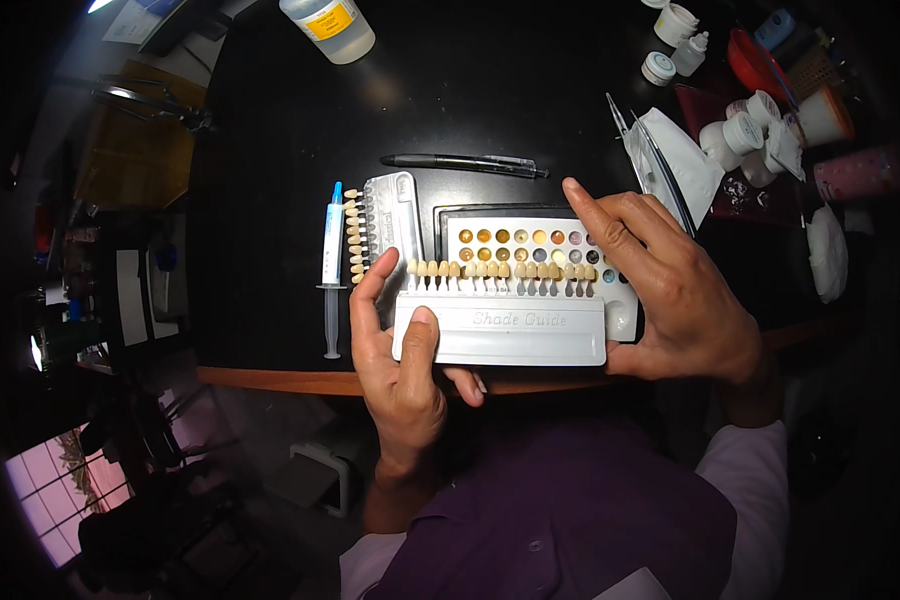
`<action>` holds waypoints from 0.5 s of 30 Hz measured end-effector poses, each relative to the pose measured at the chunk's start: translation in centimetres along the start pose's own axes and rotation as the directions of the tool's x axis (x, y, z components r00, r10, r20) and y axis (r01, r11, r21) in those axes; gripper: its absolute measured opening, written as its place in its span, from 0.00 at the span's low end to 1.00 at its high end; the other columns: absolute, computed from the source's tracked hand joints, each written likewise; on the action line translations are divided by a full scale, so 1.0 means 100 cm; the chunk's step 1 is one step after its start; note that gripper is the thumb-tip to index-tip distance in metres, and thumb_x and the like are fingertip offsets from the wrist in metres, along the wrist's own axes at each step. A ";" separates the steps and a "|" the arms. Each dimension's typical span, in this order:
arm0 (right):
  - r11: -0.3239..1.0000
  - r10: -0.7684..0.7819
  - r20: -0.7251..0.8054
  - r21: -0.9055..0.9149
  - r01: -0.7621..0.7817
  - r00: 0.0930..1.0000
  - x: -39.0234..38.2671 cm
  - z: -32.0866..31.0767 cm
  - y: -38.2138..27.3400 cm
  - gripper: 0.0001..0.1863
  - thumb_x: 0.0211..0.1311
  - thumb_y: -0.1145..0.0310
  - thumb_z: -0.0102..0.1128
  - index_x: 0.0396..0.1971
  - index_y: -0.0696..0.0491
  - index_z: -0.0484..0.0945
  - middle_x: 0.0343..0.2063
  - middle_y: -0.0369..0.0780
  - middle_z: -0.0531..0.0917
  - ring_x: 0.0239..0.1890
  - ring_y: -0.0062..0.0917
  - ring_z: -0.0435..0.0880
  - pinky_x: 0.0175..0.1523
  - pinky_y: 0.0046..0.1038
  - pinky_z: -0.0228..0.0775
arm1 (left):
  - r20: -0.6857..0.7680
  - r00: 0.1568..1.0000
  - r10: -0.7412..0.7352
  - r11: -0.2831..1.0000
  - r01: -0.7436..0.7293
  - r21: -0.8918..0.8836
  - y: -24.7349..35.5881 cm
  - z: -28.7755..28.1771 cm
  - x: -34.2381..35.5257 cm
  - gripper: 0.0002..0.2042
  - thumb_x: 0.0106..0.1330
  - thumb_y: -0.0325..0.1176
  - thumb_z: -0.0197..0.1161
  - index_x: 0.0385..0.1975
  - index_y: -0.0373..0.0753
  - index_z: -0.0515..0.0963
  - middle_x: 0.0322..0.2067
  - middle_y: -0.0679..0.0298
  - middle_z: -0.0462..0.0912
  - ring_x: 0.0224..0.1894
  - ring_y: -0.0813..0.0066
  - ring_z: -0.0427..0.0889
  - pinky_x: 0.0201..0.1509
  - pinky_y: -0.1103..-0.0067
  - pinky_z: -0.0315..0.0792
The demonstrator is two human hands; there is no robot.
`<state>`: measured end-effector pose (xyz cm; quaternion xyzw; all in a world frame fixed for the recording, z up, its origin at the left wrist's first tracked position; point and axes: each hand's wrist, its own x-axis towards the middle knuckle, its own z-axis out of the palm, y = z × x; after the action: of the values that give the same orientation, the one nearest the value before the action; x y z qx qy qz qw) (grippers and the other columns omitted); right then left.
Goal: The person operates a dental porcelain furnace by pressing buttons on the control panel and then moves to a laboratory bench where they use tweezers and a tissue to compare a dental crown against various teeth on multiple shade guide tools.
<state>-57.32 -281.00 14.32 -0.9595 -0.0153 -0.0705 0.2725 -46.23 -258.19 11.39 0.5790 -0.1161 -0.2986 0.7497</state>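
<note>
My left hand (395, 375) grips the left end of a white dental shade guide (500, 345), its thumb on the front face. A row of tooth-shaped tabs in cream to brownish tones stands along the guide's upper edge. My right hand (675, 285) is at the guide's right end, with the thumb by the lower corner and the index finger stretched out over the palette. Partly hidden behind the guide lies a white palette (623, 290) with round wells of coloured paste. A second, grey shade guide (395, 205) lies to the left, beside a blue-tipped syringe (332, 245).
Beyond the palette lies a black pen (465, 163). A clear bottle with a yellow label (330, 30) stands at the far side. Tweezers (665, 170) rest on white tissue (695, 165) at right, near several small white jars (743, 133). The table's brown edge (270, 379) runs close to me.
</note>
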 end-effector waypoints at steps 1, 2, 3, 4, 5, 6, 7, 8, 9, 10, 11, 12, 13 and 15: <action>1.000 -0.001 0.001 0.001 0.001 1.000 0.000 0.000 0.000 0.61 0.33 0.54 0.78 0.70 0.67 0.60 0.47 0.51 0.75 0.49 0.41 0.77 0.56 0.38 0.71 | -0.006 1.000 0.001 1.000 -0.001 0.001 0.000 0.000 0.000 0.24 0.76 0.24 0.41 0.69 0.32 0.48 0.35 0.40 0.82 0.14 0.74 0.77 0.16 0.83 0.76; 1.000 0.002 0.003 0.001 -0.002 1.000 0.000 0.000 -0.001 0.61 0.34 0.54 0.78 0.71 0.67 0.59 0.47 0.51 0.76 0.49 0.41 0.77 0.56 0.38 0.71 | -0.008 1.000 0.001 1.000 -0.001 0.002 0.000 0.002 0.000 0.24 0.76 0.24 0.41 0.69 0.32 0.48 0.35 0.40 0.82 0.14 0.74 0.77 0.16 0.83 0.76; 1.000 0.005 0.006 0.001 -0.005 1.000 0.001 0.000 -0.001 0.61 0.34 0.53 0.78 0.71 0.67 0.59 0.47 0.51 0.76 0.49 0.40 0.77 0.56 0.38 0.71 | -0.046 0.999 0.016 1.000 -0.016 0.011 0.000 0.006 0.000 0.23 0.75 0.25 0.43 0.69 0.30 0.51 0.29 0.44 0.82 0.11 0.75 0.75 0.15 0.82 0.75; 1.000 0.004 0.007 0.002 -0.004 1.000 0.001 0.000 -0.001 0.61 0.34 0.53 0.78 0.71 0.67 0.59 0.47 0.51 0.76 0.49 0.40 0.77 0.56 0.38 0.71 | -0.084 0.996 0.031 0.999 -0.029 0.021 0.000 0.009 0.001 0.23 0.75 0.27 0.45 0.68 0.28 0.54 0.24 0.47 0.82 0.09 0.76 0.73 0.14 0.82 0.74; 1.000 0.002 0.008 -0.001 -0.002 1.000 0.001 -0.001 -0.001 0.62 0.34 0.52 0.78 0.71 0.67 0.59 0.47 0.51 0.76 0.49 0.41 0.77 0.56 0.38 0.71 | -0.085 0.996 0.031 0.999 -0.029 0.022 0.001 0.009 0.001 0.23 0.75 0.27 0.45 0.68 0.28 0.54 0.24 0.47 0.82 0.09 0.76 0.73 0.14 0.82 0.74; 1.000 0.000 0.009 -0.003 0.000 1.000 0.001 0.000 -0.001 0.62 0.34 0.51 0.78 0.71 0.67 0.59 0.47 0.51 0.76 0.49 0.41 0.77 0.56 0.38 0.71 | -0.091 0.995 0.029 0.999 -0.027 0.020 0.001 0.010 0.001 0.23 0.75 0.27 0.45 0.68 0.28 0.54 0.24 0.47 0.82 0.09 0.76 0.73 0.14 0.82 0.74; 1.000 -0.001 0.009 -0.003 0.001 1.000 0.000 0.000 0.000 0.62 0.34 0.51 0.78 0.71 0.67 0.59 0.47 0.51 0.76 0.49 0.41 0.77 0.56 0.38 0.71 | -0.095 0.995 0.026 1.000 -0.024 0.019 0.001 0.010 0.001 0.24 0.75 0.27 0.45 0.68 0.28 0.54 0.24 0.47 0.82 0.09 0.76 0.73 0.14 0.82 0.74; 1.000 -0.003 0.007 -0.005 0.003 1.000 0.000 0.000 0.000 0.63 0.36 0.48 0.77 0.71 0.67 0.58 0.47 0.52 0.76 0.49 0.41 0.77 0.56 0.38 0.71 | -0.096 0.995 0.026 1.000 -0.024 0.019 0.000 0.010 0.001 0.24 0.75 0.27 0.45 0.68 0.28 0.54 0.24 0.47 0.82 0.09 0.76 0.73 0.14 0.82 0.74; 1.000 -0.006 0.004 -0.008 0.006 1.000 0.000 0.001 0.001 0.63 0.37 0.45 0.76 0.71 0.68 0.58 0.47 0.52 0.76 0.49 0.41 0.77 0.56 0.38 0.71 | -0.098 0.995 0.024 0.999 -0.022 0.028 0.000 0.010 0.001 0.24 0.75 0.27 0.45 0.68 0.28 0.53 0.25 0.47 0.82 0.09 0.76 0.73 0.14 0.82 0.74; 1.000 -0.009 0.004 -0.005 0.009 1.000 0.000 0.001 0.001 0.63 0.37 0.45 0.76 0.71 0.68 0.58 0.47 0.52 0.76 0.49 0.41 0.77 0.56 0.38 0.71 | -0.102 0.994 0.025 0.999 -0.021 0.039 0.001 0.009 0.001 0.24 0.74 0.26 0.45 0.68 0.27 0.53 0.25 0.46 0.82 0.09 0.76 0.73 0.14 0.82 0.74; 1.000 -0.010 0.007 -0.007 0.010 1.000 0.001 0.002 0.001 0.64 0.38 0.43 0.74 0.71 0.68 0.58 0.47 0.53 0.75 0.48 0.41 0.77 0.56 0.39 0.70 | -0.105 0.994 0.026 0.999 -0.022 0.042 0.001 0.009 0.000 0.24 0.74 0.26 0.45 0.68 0.27 0.53 0.25 0.46 0.82 0.09 0.76 0.73 0.14 0.82 0.74; 1.000 -0.010 0.009 -0.010 0.010 1.000 0.001 0.002 0.001 0.64 0.39 0.40 0.73 0.71 0.68 0.58 0.48 0.53 0.75 0.48 0.42 0.77 0.56 0.39 0.70 | -0.105 0.994 0.028 0.999 -0.024 0.037 0.001 0.010 0.000 0.24 0.74 0.26 0.45 0.68 0.27 0.53 0.25 0.46 0.82 0.09 0.76 0.73 0.14 0.82 0.74; 1.000 -0.012 0.009 -0.008 0.012 1.000 0.000 0.002 0.001 0.64 0.39 0.40 0.73 0.71 0.68 0.58 0.48 0.53 0.75 0.48 0.42 0.77 0.56 0.39 0.70 | -0.105 0.994 0.029 0.999 -0.026 0.032 0.001 0.010 0.000 0.24 0.74 0.26 0.45 0.68 0.27 0.53 0.26 0.46 0.82 0.09 0.76 0.74 0.14 0.82 0.74; 1.000 -0.003 0.017 -0.012 0.004 1.000 0.000 0.000 0.000 0.64 0.40 0.38 0.71 0.71 0.69 0.58 0.48 0.53 0.75 0.48 0.42 0.76 0.56 0.39 0.70 | -0.099 0.995 0.033 0.999 -0.030 0.031 0.000 0.009 0.000 0.24 0.74 0.26 0.45 0.68 0.27 0.53 0.26 0.46 0.83 0.09 0.76 0.74 0.14 0.82 0.74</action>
<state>-57.29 -280.99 14.35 -0.9616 -0.0189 -0.0630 0.2663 -46.71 -258.91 11.67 0.6021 -0.0921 -0.2557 0.7507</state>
